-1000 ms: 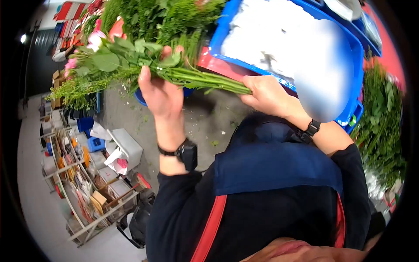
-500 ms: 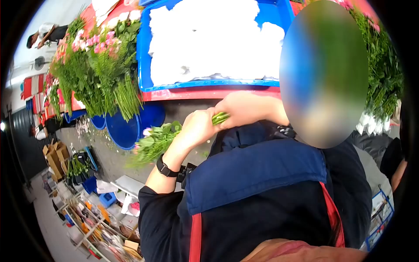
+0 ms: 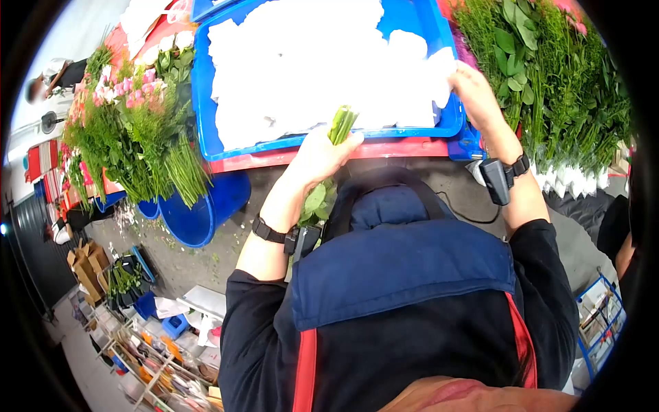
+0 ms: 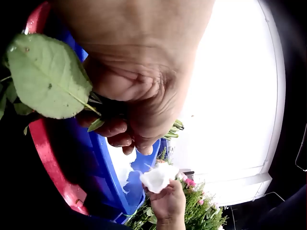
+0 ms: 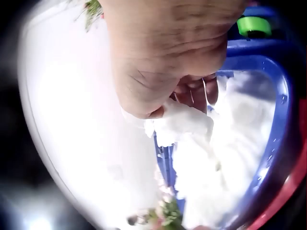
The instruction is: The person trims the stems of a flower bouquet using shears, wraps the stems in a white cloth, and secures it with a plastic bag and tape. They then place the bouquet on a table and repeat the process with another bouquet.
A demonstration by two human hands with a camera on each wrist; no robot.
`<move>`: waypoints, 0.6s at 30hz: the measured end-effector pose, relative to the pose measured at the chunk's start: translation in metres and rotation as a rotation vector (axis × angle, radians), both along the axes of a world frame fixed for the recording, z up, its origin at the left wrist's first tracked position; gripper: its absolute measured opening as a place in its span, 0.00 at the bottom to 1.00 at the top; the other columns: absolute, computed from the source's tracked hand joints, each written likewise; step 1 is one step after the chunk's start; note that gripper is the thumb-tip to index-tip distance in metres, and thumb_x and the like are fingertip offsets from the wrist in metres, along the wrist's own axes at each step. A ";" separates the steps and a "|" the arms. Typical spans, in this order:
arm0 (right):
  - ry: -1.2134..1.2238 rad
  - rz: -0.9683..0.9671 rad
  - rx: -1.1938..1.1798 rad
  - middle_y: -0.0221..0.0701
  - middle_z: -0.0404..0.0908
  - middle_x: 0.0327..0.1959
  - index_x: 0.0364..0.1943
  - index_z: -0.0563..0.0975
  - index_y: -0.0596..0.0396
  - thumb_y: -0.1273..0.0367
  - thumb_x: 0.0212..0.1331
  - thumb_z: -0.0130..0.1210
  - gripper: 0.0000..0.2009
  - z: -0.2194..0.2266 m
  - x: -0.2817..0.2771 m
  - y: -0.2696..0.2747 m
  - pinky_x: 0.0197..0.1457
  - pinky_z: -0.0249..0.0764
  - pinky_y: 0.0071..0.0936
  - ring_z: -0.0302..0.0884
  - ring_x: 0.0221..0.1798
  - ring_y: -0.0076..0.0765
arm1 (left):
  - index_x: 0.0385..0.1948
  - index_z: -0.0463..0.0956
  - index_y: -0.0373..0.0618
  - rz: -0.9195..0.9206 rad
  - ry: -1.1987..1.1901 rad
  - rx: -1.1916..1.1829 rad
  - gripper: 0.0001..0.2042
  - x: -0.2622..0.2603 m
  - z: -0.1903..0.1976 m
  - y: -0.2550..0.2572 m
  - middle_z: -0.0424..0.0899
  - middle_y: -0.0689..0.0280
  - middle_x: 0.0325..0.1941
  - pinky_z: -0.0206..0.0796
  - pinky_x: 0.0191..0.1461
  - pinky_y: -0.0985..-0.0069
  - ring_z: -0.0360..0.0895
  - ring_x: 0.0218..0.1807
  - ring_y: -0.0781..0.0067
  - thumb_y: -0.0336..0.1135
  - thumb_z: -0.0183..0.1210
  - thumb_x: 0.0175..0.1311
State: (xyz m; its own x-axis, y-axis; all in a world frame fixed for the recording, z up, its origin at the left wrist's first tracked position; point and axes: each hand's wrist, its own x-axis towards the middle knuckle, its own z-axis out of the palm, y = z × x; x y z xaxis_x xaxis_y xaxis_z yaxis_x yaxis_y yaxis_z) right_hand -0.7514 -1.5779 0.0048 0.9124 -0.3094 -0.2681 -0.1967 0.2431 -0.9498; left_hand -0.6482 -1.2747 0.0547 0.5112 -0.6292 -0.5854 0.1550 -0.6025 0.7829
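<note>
My left hand [image 3: 317, 156] grips a bunch of leafy flower stems [image 3: 342, 123], its cut ends pointing up past the thumb. Below the fist the bunch's leaves [image 3: 316, 200] hang beside the apron. A large green leaf [image 4: 48, 76] shows close up in the left wrist view. At the right end of the blue crate [image 3: 208, 127], my right hand [image 3: 475, 95] pinches a soft white wad [image 4: 157, 177] that looks like wet cotton or tissue. More white wadding [image 5: 230, 148] fills the crate under that hand. The flower heads of the held bunch are hidden.
Flower bunches with pink blooms [image 3: 141, 89] lie on the red table to the left, above blue buckets [image 3: 187, 221]. To the right lie green bunches [image 3: 563, 89] with white-wrapped stem ends [image 3: 573, 180]. Cluttered shelving [image 3: 154, 360] stands lower left, and another person is at far left.
The bunch went from lying sideways in both hands to stem ends up in my left hand alone. My right hand let go of it, moved right to the crate and took a white wad.
</note>
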 end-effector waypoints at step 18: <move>-0.081 0.166 -0.397 0.26 0.82 0.34 0.40 0.80 0.62 0.65 0.64 0.50 0.13 0.010 0.016 0.118 0.40 0.70 0.21 0.75 0.36 0.21 | 0.25 0.79 0.40 0.133 -0.058 -0.104 0.10 0.004 -0.011 -0.006 0.80 0.68 0.22 0.66 0.33 0.78 0.74 0.27 0.80 0.38 0.60 0.59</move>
State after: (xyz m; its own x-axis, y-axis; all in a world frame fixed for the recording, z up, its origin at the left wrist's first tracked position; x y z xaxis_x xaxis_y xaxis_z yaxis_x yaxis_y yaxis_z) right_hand -0.7352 -1.4597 0.0151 0.9717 -0.2212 -0.0831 -0.1230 -0.1731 -0.9772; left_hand -0.6441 -1.2812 0.0439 0.6249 -0.6096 -0.4877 0.1808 -0.4948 0.8500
